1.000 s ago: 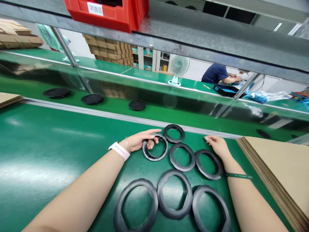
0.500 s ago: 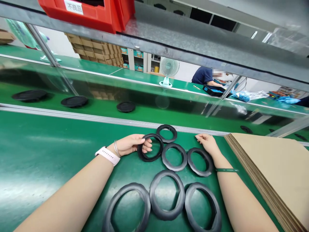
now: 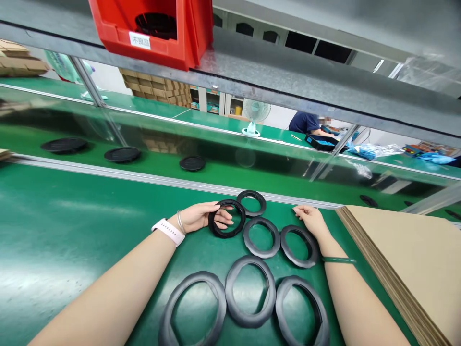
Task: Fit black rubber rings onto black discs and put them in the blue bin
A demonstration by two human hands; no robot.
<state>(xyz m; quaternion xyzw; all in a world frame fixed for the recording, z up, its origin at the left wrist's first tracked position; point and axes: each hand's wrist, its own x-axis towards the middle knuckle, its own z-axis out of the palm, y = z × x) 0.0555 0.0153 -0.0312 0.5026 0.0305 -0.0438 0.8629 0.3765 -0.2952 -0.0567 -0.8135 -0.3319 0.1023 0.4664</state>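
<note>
My left hand (image 3: pixel 203 217) grips a glossy black ring (image 3: pixel 227 235) by its left side, thumb on top and fingers showing through its opening. The ring is slightly tilted and overlaps the edge of a matte dark ring (image 3: pixel 260 196) behind it. My right hand (image 3: pixel 310 218) rests on the green table with its fingers curled together, and no object shows in them. Just in front of that wrist lies another dark ring (image 3: pixel 285 247). Several more matte rings lie flat between my forearms, among them a middle one (image 3: pixel 232 298) and a front right one (image 3: pixel 283 307).
A stack of cardboard sheets (image 3: pixel 403 245) lies to the right. Behind the metal rail, black round discs (image 3: pixel 122 154) sit on a green strip. A red bin (image 3: pixel 187 43) stands on the overhead shelf. Farther back are a fan (image 3: pixel 256 111) and a person (image 3: pixel 302 122).
The camera view has tilted up and shifted left, so more of the red bin shows. My left hand keeps the black ring; my right hand has hardly moved on the table.
</note>
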